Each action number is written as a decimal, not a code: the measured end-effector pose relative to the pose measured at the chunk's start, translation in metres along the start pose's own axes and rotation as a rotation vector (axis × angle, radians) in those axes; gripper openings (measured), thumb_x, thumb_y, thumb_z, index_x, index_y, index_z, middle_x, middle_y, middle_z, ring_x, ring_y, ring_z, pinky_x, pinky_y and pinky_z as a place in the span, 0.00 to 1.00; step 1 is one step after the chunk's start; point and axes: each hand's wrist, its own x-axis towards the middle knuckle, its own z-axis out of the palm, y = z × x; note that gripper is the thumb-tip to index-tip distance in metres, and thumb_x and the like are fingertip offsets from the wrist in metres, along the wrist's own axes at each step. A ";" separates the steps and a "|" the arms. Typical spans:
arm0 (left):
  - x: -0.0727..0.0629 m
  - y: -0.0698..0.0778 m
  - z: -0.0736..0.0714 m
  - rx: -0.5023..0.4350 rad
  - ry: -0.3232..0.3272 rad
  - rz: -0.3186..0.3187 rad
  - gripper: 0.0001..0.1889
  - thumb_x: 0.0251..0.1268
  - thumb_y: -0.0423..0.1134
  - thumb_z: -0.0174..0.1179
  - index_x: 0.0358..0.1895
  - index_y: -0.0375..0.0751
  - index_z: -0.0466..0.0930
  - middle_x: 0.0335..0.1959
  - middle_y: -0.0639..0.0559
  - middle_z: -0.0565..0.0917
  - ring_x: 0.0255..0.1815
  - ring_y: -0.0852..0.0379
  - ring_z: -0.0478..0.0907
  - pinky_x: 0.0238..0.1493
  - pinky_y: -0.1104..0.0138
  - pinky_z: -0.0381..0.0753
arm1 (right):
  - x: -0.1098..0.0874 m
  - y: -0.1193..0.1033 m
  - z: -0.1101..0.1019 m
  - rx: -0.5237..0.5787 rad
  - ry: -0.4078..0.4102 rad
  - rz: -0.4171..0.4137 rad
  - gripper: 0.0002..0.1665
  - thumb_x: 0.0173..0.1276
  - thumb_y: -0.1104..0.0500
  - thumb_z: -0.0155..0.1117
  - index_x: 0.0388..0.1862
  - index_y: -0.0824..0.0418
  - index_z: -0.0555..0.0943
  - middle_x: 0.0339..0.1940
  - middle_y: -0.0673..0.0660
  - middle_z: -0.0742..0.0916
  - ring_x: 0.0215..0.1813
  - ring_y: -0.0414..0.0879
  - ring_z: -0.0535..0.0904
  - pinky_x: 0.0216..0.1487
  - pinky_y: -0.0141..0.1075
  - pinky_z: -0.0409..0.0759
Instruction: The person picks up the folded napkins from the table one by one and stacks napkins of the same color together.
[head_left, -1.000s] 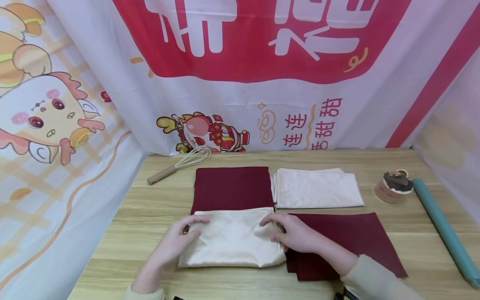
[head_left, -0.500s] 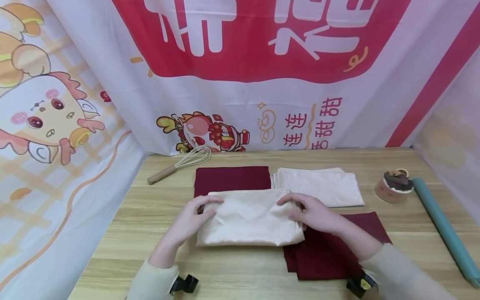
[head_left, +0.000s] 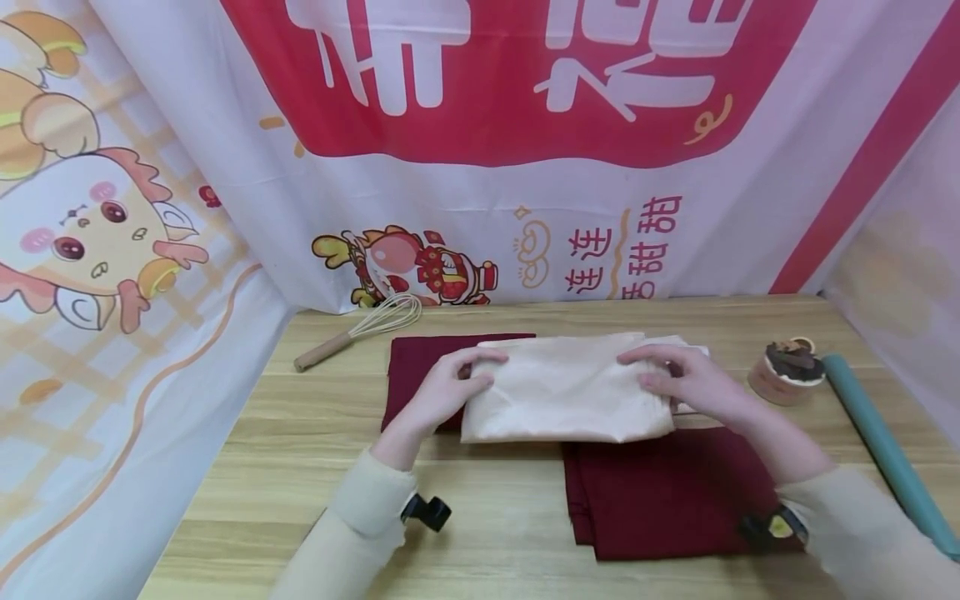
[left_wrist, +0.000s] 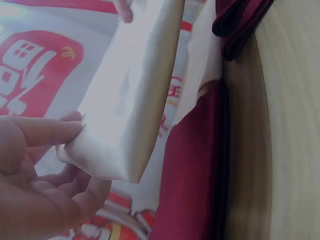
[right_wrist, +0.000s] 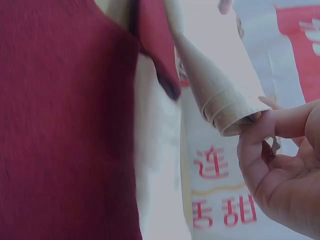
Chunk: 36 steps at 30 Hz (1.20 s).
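The left hand (head_left: 452,386) and right hand (head_left: 693,383) each pinch one end of one folded cream cloth (head_left: 566,392) above the pale wooden desk (head_left: 495,525). There lie two folded dark-red cloths (head_left: 667,500) and one folded white cloth (right_wrist: 159,155); one round pink tub (head_left: 777,386) holds dark brown food (head_left: 793,362).

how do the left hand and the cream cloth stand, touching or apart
Touching. The left wrist view shows it plainly: the left hand grips one end of the cream cloth, fingers right against the fabric.

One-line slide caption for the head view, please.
Left hand and right hand hold a folded cream cloth above a wooden table bearing maroon cloths and a white cloth.
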 end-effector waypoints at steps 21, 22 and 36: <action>0.082 0.000 0.095 -0.013 0.035 -0.108 0.23 0.58 0.21 0.53 0.51 0.47 0.84 0.60 0.51 0.76 0.20 0.59 0.59 0.18 0.72 0.60 | 0.003 0.047 -0.062 -0.279 0.038 0.176 0.20 0.73 0.67 0.49 0.62 0.68 0.74 0.62 0.75 0.72 0.42 0.61 0.79 0.34 0.43 0.77; 0.084 -0.001 0.097 0.000 0.036 -0.107 0.23 0.57 0.21 0.53 0.51 0.47 0.84 0.60 0.51 0.75 0.22 0.60 0.61 0.18 0.72 0.61 | 0.004 0.051 -0.062 -0.289 0.043 0.172 0.19 0.73 0.68 0.49 0.61 0.68 0.74 0.62 0.76 0.72 0.45 0.64 0.78 0.35 0.43 0.77; 0.084 -0.002 0.101 0.337 -0.011 -0.055 0.22 0.58 0.27 0.55 0.56 0.46 0.81 0.55 0.46 0.77 0.56 0.50 0.63 0.46 0.66 0.66 | 0.002 0.069 -0.064 -0.422 0.077 0.206 0.24 0.66 0.72 0.47 0.61 0.71 0.73 0.53 0.79 0.75 0.13 0.44 0.67 0.16 0.37 0.70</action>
